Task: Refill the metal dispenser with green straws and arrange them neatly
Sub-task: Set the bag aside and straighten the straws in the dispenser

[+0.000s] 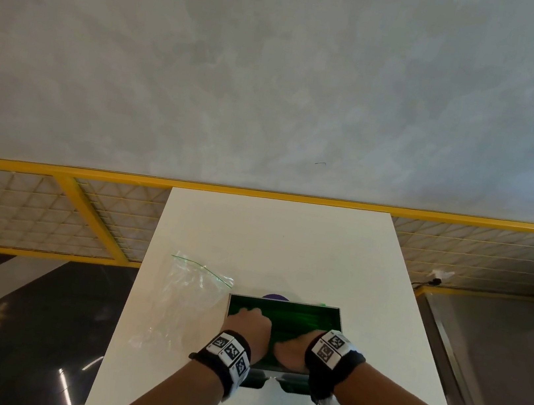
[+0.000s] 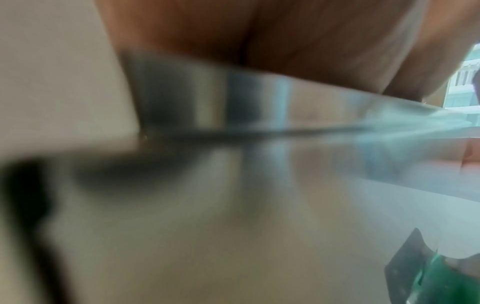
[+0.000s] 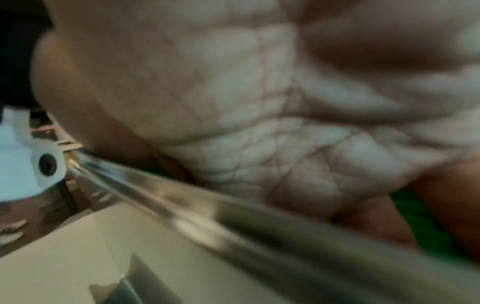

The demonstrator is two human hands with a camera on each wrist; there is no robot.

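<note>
Inside one dispenser [image 1: 335, 311], two hands [image 1: 249, 326].

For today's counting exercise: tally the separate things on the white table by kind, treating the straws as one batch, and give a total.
Metal dispenser: 1
Batch of green straws: 1
Clear plastic bag: 1
Hands: 2, left hand and right hand
Total: 5

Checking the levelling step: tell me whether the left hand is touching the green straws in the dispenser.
Touching. The head view shows the left hand lying on the green straws inside the metal dispenser.
</note>
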